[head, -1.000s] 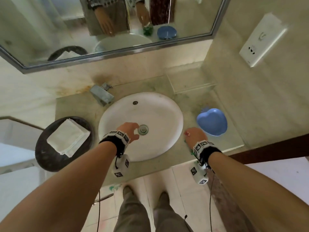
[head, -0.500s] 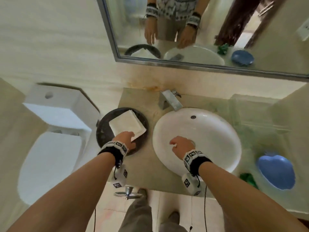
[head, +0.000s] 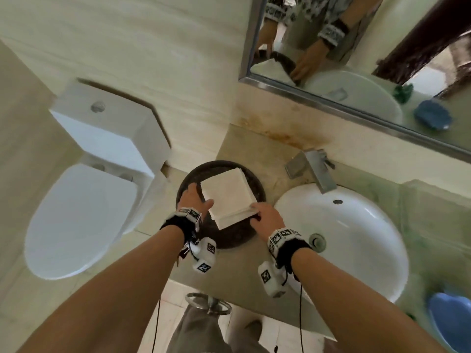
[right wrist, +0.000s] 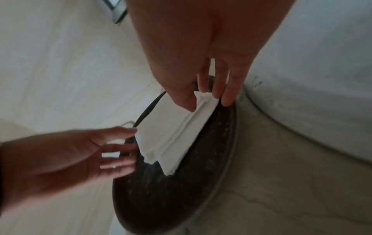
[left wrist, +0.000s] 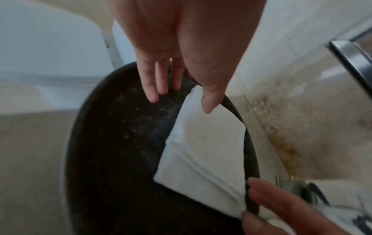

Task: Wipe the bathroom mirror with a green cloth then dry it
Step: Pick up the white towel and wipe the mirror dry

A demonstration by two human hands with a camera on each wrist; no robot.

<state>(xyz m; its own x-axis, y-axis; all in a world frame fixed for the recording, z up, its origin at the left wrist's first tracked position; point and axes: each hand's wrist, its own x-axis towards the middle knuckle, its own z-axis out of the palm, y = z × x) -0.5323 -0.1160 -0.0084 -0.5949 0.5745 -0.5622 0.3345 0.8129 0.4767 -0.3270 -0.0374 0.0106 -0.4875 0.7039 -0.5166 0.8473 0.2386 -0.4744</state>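
A stack of white folded napkins [head: 226,194] lies on a round black tray [head: 229,240] at the left end of the counter. My left hand [head: 195,200] sits at the stack's left edge, fingers straight on the tray [left wrist: 120,143] and thumb resting on the stack [left wrist: 205,152]. My right hand [head: 265,215] pinches the stack's near right corner [right wrist: 171,135], thumb on top and fingers underneath, lifting the upper layers a little. The mirror [head: 369,34] hangs at the upper right. The green cloth's reflection [head: 402,91] shows in it, beside the reflected blue dish.
A white basin [head: 369,250] with a steel faucet [head: 313,169] fills the counter right of the tray. A blue dish [head: 451,322] stands at the counter's near right end. A white toilet [head: 81,220] stands left of the counter.
My view swung left from the basin to the tray. The right hand left the basin and took the napkin stack's corner. The left hand slid to the stack's left edge.
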